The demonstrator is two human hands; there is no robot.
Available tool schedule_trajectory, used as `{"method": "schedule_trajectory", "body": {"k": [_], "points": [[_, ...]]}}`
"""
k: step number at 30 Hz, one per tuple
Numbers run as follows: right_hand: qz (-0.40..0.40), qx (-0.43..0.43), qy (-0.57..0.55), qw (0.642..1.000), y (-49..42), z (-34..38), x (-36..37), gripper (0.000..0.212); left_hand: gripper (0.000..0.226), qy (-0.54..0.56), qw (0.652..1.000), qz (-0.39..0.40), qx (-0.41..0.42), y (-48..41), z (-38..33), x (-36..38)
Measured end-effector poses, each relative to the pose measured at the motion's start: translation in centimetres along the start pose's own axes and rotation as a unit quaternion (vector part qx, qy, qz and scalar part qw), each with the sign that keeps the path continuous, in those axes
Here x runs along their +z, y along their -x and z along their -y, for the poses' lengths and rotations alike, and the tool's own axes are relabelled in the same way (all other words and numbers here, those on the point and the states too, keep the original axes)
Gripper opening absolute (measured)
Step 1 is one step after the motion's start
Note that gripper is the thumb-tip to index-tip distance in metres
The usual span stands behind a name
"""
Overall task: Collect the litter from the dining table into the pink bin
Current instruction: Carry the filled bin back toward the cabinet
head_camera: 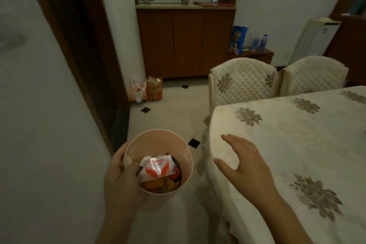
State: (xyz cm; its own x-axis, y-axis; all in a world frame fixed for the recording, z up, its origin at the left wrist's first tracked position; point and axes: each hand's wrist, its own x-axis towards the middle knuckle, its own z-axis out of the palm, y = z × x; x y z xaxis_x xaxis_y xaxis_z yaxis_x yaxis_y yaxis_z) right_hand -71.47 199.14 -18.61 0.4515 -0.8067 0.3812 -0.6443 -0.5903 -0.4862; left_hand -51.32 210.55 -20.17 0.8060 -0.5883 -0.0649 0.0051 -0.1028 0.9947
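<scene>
Several wrappers (158, 184) lie heaped in the pink bin (158, 140), with a white-and-red sachet (157, 167) on top of the orange ones. The bin is held above the tiled floor (170, 109), just beside the dining table (297, 144) and at 9 o'clock from its near corner. The left hand (120, 180) grips the bin's rim on its 8 o'clock side, thumb hooked inside and fingers round the outer wall. At 3 o'clock from the bin the right hand (243, 162) is released, fingers straight and spread, holding nothing, over the table's rounded corner; whether it touches the flowered cream tablecloth (277, 164) cannot be told. Two quilted chairs (241, 85) stand at the table's 12 o'clock side. Beyond, at 12 o'clock from the bin, a wooden cabinet (188, 41) has carrier bags (146, 90) at its foot, and water bottles (259, 42) stand at 1 o'clock
</scene>
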Motion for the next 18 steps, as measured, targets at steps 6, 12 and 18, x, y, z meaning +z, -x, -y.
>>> {"method": "schedule_trajectory", "body": {"k": [6, 12, 18], "points": [[0.016, -0.015, 0.057, 0.998, -6.1, 1.6, 5.1, 0.056, 0.035, 0.030, 0.998, -0.055, 0.008, -7.2, 0.5, -2.5], [0.024, -0.014, 0.056, 0.998, -15.3, -0.2, 10.6, 0.063, 0.036, 0.040, 0.996, -0.077, 0.002, -17.7, 0.1, 0.0], [0.024, -0.022, 0.066, 0.997, -29.8, -3.5, 15.8, 0.066, 0.042, 0.057, 0.994, -0.091, -0.017, -31.8, -3.0, 6.2]]}}
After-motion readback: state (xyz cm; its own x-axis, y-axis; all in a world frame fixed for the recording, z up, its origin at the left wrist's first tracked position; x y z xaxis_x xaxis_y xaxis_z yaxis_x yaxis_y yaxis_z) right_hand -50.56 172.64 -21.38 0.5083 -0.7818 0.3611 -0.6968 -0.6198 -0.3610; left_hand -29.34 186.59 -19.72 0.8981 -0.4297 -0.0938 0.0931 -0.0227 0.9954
